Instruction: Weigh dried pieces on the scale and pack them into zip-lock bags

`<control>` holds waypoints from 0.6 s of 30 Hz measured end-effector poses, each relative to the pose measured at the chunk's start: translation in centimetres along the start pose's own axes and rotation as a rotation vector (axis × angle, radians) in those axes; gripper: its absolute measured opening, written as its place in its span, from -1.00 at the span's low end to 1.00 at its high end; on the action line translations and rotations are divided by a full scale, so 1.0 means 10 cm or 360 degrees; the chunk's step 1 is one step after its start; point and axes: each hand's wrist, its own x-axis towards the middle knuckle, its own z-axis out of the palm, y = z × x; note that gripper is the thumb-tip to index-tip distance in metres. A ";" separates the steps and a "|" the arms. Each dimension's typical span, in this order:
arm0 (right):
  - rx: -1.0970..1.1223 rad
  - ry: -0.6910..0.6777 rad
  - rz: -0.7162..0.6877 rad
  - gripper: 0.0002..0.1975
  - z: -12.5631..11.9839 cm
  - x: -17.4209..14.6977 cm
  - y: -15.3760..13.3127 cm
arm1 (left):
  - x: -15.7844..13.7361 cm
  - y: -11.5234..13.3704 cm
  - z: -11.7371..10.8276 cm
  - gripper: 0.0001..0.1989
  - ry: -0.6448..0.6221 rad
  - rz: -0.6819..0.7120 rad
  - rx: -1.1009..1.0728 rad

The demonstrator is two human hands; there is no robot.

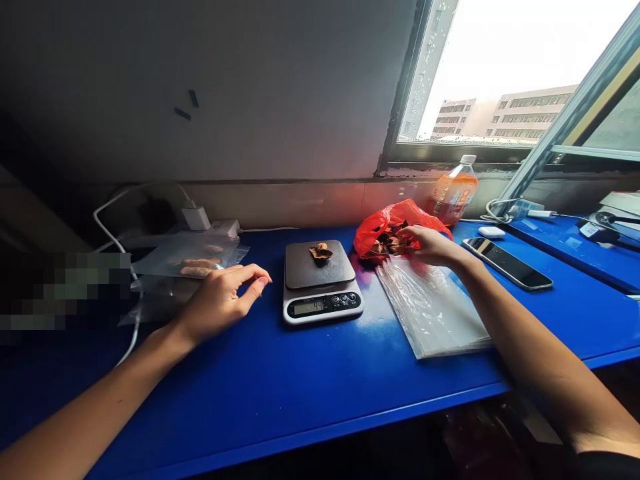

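The right hand (431,245) reaches into the red bag (387,230), just right of the scale (323,283), fingers closing on dried pieces; whether they pinch one I cannot tell. The left hand (225,300), left of the scale, rests loosely curled, holding nothing. One dried piece (321,252) sits on the scale's platform. Weighing looks underway; adding another piece calls for a careful drop.

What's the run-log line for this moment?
right hand: in red bag, touching dried pieces | left hand: open, resting on blue table | scale: one brown piece on it
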 end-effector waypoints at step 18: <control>0.0666 0.0183 -0.0289 -0.78 -0.24 -0.15 -1.37 | -0.01 0.01 -0.05 -0.70 -0.0015 0.0082 0.0020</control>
